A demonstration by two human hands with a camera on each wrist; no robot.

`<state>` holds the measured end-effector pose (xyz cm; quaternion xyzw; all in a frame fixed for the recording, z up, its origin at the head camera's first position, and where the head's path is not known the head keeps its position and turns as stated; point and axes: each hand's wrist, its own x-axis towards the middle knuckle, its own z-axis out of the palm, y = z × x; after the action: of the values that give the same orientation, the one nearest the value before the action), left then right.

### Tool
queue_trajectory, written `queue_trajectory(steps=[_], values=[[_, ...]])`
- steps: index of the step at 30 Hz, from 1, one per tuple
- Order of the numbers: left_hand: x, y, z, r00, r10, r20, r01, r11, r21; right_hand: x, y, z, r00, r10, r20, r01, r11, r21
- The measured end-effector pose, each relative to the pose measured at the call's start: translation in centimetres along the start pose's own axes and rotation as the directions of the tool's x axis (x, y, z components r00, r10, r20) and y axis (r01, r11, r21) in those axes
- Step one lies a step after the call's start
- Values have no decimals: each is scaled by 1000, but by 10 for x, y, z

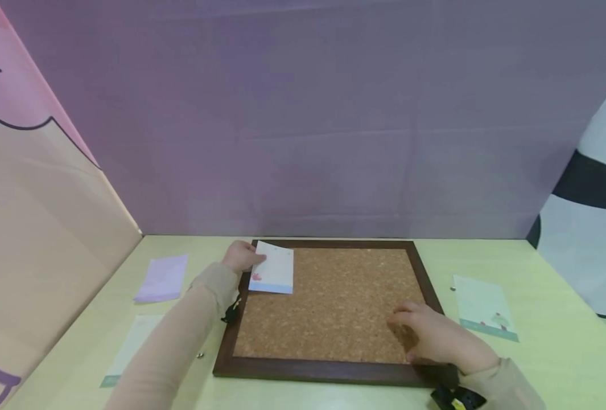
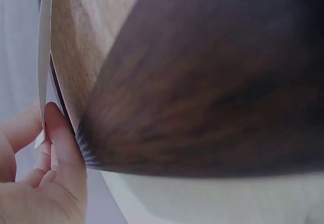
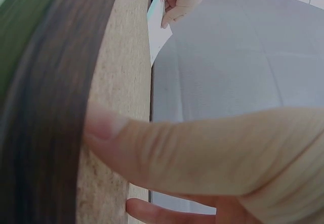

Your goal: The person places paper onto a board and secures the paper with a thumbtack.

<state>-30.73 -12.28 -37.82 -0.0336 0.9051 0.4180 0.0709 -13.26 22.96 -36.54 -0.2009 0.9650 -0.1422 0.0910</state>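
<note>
A brown-framed cork board [image 1: 333, 307] lies on the table. At its upper left corner my left hand [image 1: 242, 256] pinches the left edge of a white note sheet [image 1: 274, 267] with a blue strip and a small red print. The left wrist view shows that sheet [image 2: 44, 57] edge-on between thumb and fingers. Over the board's lower right part is my right hand [image 1: 431, 336], its fingers loosely bent with nothing seen between them. In the right wrist view the thumb [image 3: 152, 148] lies by the dark frame [image 3: 55, 97]; whether it touches the frame I cannot tell.
On the left lie a lilac sheet [image 1: 162, 278] and a white sheet [image 1: 134, 341], partly behind my left sleeve, with a small metallic piece [image 1: 200, 355] nearby. To the right are a pale green-edged sheet [image 1: 484, 304] and another small piece [image 1: 453, 288]. A purple cloth wall [image 1: 328, 125] stands behind.
</note>
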Motion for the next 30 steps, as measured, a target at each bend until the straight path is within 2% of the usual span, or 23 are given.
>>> queue_trajectory(steps=[4,17,25,30], values=[[0,1,0,1000,17,-8,-17,1000,24,0,0,1,1000,-5,-3,5,1000,-2],[0,5,-3,999,18,-28,-14,988,155,0,0,-1,1000,-12,-12,12,1000,-11],[-2,7,1,999,-19,-26,22,992,126,-2,1,1,999,-34,-20,33,999,-11],[-2,6,1,1000,-7,-17,9,993,116,-2,1,2,999,-40,-19,40,999,-8]])
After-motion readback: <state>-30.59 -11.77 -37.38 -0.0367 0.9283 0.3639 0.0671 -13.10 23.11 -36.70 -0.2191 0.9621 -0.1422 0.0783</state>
